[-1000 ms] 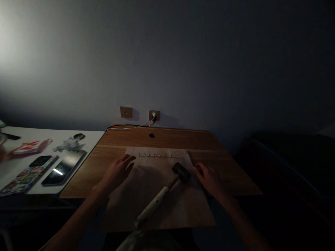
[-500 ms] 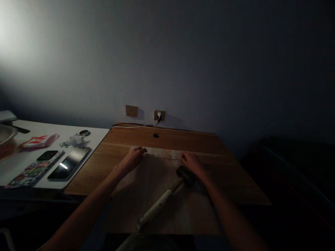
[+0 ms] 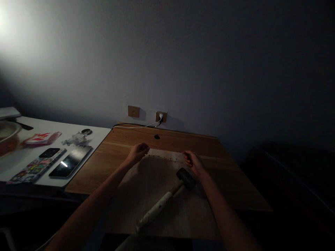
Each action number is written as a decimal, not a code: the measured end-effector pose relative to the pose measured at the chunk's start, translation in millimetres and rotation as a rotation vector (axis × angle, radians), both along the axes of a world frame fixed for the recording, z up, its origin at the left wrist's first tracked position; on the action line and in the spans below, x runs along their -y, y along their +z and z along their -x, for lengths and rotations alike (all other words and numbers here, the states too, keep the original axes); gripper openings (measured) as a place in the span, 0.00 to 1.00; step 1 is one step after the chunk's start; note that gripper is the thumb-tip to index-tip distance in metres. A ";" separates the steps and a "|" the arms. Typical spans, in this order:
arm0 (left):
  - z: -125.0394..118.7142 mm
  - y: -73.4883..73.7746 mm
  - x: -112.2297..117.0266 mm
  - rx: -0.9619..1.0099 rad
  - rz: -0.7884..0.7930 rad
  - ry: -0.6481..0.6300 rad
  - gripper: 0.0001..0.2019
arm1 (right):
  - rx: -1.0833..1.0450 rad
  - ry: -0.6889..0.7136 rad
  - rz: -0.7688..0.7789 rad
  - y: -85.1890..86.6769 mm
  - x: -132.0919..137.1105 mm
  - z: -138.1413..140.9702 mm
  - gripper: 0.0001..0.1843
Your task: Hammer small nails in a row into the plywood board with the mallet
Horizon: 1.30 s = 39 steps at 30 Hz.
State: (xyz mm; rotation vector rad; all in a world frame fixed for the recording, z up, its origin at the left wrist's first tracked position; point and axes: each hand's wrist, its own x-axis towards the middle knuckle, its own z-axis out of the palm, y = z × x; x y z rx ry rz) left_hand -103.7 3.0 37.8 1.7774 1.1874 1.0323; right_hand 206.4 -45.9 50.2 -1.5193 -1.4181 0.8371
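Note:
A pale wooden board (image 3: 146, 195) lies on the desk in front of me, with a row of several small nails (image 3: 164, 158) standing near its far edge. My left hand (image 3: 138, 153) is just past the left end of this row, its fingers curled into a pinch. Past the right end, my right hand (image 3: 193, 162) is closed, thumb and forefinger together. A faint thin line runs along the nails, too dim to identify. What either hand pinches is too small to make out. Touching neither hand, a mallet (image 3: 167, 198) with a dark head lies diagonally across the board.
On the white table (image 3: 99, 134) at left are a phone (image 3: 71, 161), a colourful-patterned case (image 3: 34, 169), a red-and-white packet (image 3: 44, 138), crumpled clear plastic (image 3: 75, 138) and a bowl (image 3: 10, 130). White and black cables run from the wall socket (image 3: 161, 116) along the desk's back edge (image 3: 183, 131).
Both hands have lifted slightly off the board and curled more tightly. The left has shifted a little right and up. The mallet stays put; the view has shifted slightly.

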 end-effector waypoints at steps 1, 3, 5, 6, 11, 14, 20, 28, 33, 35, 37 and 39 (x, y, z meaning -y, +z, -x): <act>-1.1 -2.2 -2.2 0.146 0.104 -0.001 0.10 | 0.076 0.011 0.025 1.2 -1.6 2.3 0.16; -1.3 -5.4 -5.0 0.354 0.255 0.006 0.12 | 0.253 0.043 0.075 4.2 -5.0 7.5 0.13; 0.8 -6.4 -5.4 0.420 0.328 0.033 0.13 | 0.423 0.086 0.126 7.2 -7.6 13.4 0.11; 2.3 -6.4 -5.0 0.412 0.342 0.043 0.14 | 0.494 0.107 0.148 8.7 -8.4 16.4 0.11; 9.4 -6.5 -0.5 -0.058 0.100 -0.010 0.14 | 0.654 0.182 0.170 16.0 -9.3 28.3 0.08; 10.2 -7.6 1.8 -0.372 -0.129 -0.099 0.09 | 0.609 0.194 0.124 22.7 -11.4 29.8 0.06; 5.7 -3.7 1.6 -0.616 -0.292 -0.150 0.09 | 0.253 0.230 0.065 37.5 -9.0 25.9 0.12; -6.5 3.8 0.3 -0.506 -0.270 -0.096 0.07 | 0.182 0.287 0.134 34.9 -5.7 41.1 0.22; -18.2 1.8 -5.5 0.087 0.215 0.016 0.12 | 0.462 0.200 0.158 21.9 -14.9 50.0 0.18; -17.8 1.2 -7.5 0.279 0.372 -0.024 0.12 | 0.545 0.196 0.169 17.7 -15.0 52.6 0.17; -15.0 0.2 -8.4 0.387 0.468 -0.048 0.12 | 0.591 0.205 0.177 15.3 -14.4 55.1 0.15; -11.9 -1.5 -8.0 0.309 0.429 -0.028 0.13 | 0.602 0.212 0.165 15.1 -14.6 57.0 0.12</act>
